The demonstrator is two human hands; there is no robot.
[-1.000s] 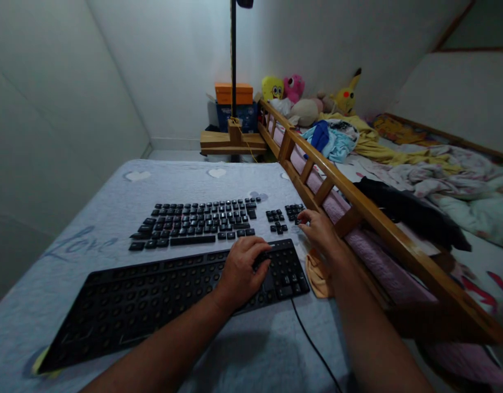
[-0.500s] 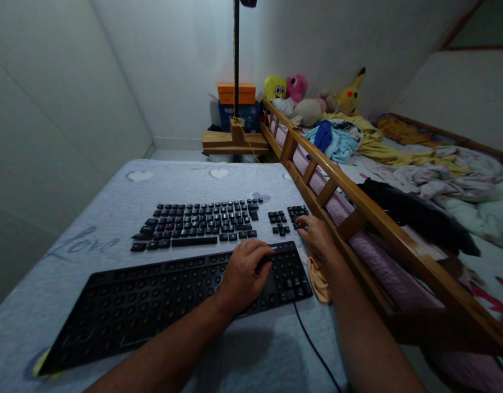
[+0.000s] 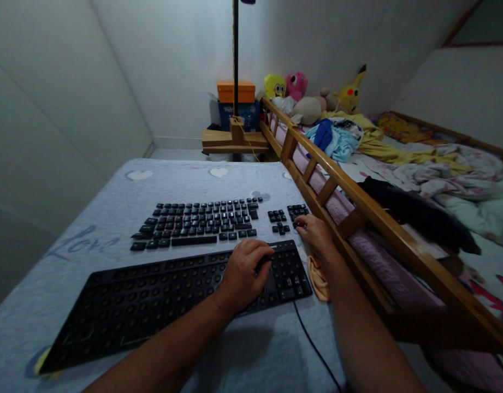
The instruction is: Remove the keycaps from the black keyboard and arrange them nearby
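A black keyboard frame (image 3: 145,295) with its keycaps removed lies on a pale blue sheet (image 3: 112,180). Beyond it, several loose black keycaps (image 3: 197,221) are laid out in keyboard order, with a small number-pad cluster (image 3: 297,210) at the right. My left hand (image 3: 245,273) rests curled on the frame's right part, fingers bent over the number-pad area. My right hand (image 3: 317,234) reaches to the number-pad cluster, its fingertips pinched at the keycaps there. What the fingertips hold is hidden.
A black cable (image 3: 312,344) runs from the frame toward me. A tan cloth (image 3: 319,278) lies beside the frame. A wooden bed rail (image 3: 357,202) borders the right, with bedding, clothes and plush toys (image 3: 312,93) behind. Boxes (image 3: 234,101) and a pole stand at the far wall.
My right hand has drawn slightly nearer the number-pad keycaps. My left hand stays on the frame. The view has shifted a little.
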